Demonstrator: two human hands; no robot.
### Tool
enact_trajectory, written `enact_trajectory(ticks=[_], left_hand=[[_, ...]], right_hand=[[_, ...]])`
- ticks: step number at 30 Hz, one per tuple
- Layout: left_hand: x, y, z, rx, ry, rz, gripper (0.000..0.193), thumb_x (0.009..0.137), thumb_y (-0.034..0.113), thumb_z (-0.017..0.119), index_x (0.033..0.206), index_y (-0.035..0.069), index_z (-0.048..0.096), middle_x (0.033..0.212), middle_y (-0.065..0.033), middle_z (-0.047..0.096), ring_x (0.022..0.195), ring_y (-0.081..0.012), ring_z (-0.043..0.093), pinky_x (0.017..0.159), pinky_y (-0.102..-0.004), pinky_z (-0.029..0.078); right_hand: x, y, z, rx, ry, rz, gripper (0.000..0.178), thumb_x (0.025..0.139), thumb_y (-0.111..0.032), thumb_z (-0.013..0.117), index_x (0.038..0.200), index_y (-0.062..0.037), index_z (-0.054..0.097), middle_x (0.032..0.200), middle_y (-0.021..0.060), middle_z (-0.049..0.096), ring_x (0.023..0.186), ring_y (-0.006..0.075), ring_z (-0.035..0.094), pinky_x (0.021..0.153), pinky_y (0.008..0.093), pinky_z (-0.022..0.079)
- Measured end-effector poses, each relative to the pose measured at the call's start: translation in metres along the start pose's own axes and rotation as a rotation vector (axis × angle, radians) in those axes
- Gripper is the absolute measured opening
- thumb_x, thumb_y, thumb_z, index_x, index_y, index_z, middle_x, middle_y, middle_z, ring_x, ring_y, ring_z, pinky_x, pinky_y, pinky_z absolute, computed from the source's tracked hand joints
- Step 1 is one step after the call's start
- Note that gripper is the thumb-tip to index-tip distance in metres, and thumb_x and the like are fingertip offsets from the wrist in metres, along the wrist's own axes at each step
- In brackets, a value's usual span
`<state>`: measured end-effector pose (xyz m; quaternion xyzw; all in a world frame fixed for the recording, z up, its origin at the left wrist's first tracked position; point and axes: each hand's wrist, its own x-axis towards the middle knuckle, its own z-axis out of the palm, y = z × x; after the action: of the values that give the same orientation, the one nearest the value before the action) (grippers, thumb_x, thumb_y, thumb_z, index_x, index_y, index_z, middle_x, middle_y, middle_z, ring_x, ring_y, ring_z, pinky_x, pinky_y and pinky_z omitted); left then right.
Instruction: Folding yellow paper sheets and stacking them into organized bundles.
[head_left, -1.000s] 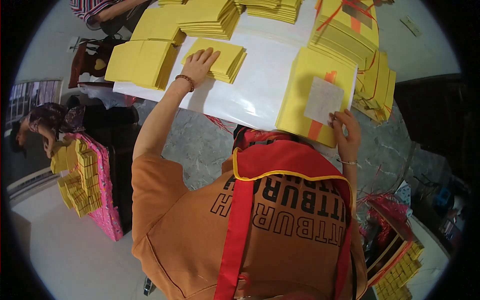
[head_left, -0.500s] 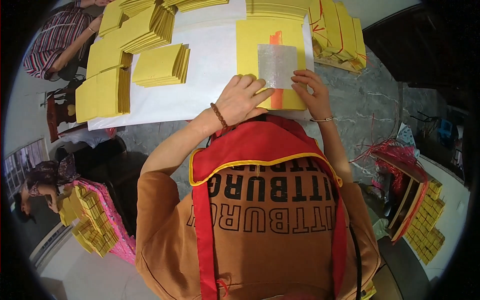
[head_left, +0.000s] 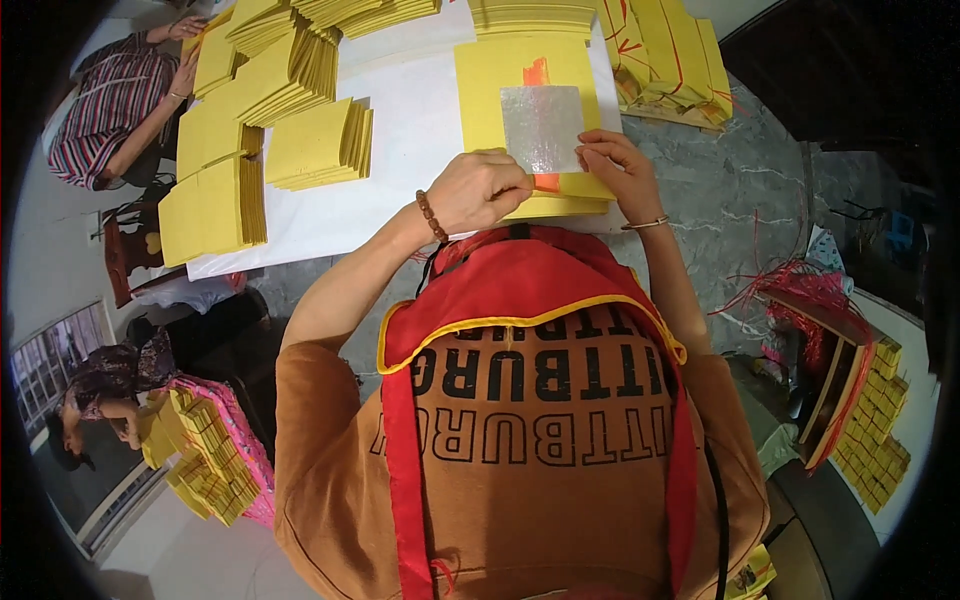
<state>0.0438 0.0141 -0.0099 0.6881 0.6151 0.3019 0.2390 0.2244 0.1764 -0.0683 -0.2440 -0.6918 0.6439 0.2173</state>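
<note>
A stack of yellow paper sheets (head_left: 483, 90) lies before me at the table's near right side. An orange-red strip (head_left: 536, 70) runs down its top sheet. Over that strip lies a thin, silvery translucent sheet (head_left: 541, 125). My left hand (head_left: 478, 190) is closed at the stack's near left part, its fingers curled and pinching the yellow paper by the translucent sheet's lower left corner. My right hand (head_left: 622, 172) has fingertips and thumb together at the translucent sheet's right edge. The fingers hide just what each pinch covers.
Folded yellow paper bundles (head_left: 320, 145) line the table's (head_left: 400, 90) left and far sides. Red-tied yellow bundles (head_left: 665, 60) stand beyond its right edge. A person in stripes (head_left: 120, 100) works at far left. Red strands hang over a wooden rack (head_left: 825, 390) at right.
My left hand has curled from spread fingers into a closed grip at the paper's near edge. My right fingertips have drawn together at the translucent sheet's edge. The whole view has shifted slightly.
</note>
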Motion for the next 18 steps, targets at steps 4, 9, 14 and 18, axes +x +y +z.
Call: enact_trajectory(ticks=[4, 9, 14, 18], left_hand=[[0.004, 0.002, -0.002, -0.110, -0.032, -0.114, 0.012, 0.075, 0.012, 0.056, 0.074, 0.002, 0.062, 0.071, -0.0106, 0.061, 0.071, -0.0273, 0.059, 0.064, -0.0364, 0.047], [0.007, -0.002, -0.002, -0.165, -0.061, -0.157, 0.012, 0.072, 0.013, 0.057, 0.074, 0.003, 0.062, 0.070, -0.0102, 0.061, 0.069, -0.0263, 0.058, 0.062, -0.0352, 0.046], [0.009, -0.004, -0.006, -0.234, -0.139, -0.282, 0.012, 0.074, 0.008, 0.058, 0.082, 0.001, 0.065, 0.072, -0.0068, 0.062, 0.066, -0.0149, 0.058, 0.062, -0.0274, 0.046], [0.009, -0.009, -0.003, -0.339, -0.076, -0.298, 0.013, 0.073, 0.012, 0.059, 0.079, 0.002, 0.065, 0.068, -0.0096, 0.062, 0.061, -0.0190, 0.058, 0.057, -0.0302, 0.045]], right_hand=[[0.000, -0.001, 0.000, 0.032, -0.001, 0.035, 0.014, 0.083, -0.008, 0.060, 0.092, 0.0012, 0.067, 0.107, 0.0077, 0.059, 0.093, 0.0134, 0.057, 0.079, 0.0242, 0.047], [0.001, -0.001, -0.001, 0.058, -0.013, 0.034, 0.015, 0.084, -0.010, 0.060, 0.092, 0.0013, 0.067, 0.106, 0.0076, 0.059, 0.095, 0.0129, 0.056, 0.082, 0.0245, 0.045], [0.002, -0.002, -0.008, -0.058, -0.059, -0.066, 0.048, 0.096, -0.031, 0.031, 0.093, 0.0012, 0.066, 0.107, 0.0089, 0.059, 0.102, 0.0197, 0.054, 0.093, 0.0325, 0.039], [0.005, 0.007, -0.015, 0.017, -0.069, 0.073, 0.052, 0.095, -0.035, 0.026, 0.096, -0.0010, 0.065, 0.113, 0.0100, 0.058, 0.106, 0.0215, 0.053, 0.096, 0.0343, 0.036]])
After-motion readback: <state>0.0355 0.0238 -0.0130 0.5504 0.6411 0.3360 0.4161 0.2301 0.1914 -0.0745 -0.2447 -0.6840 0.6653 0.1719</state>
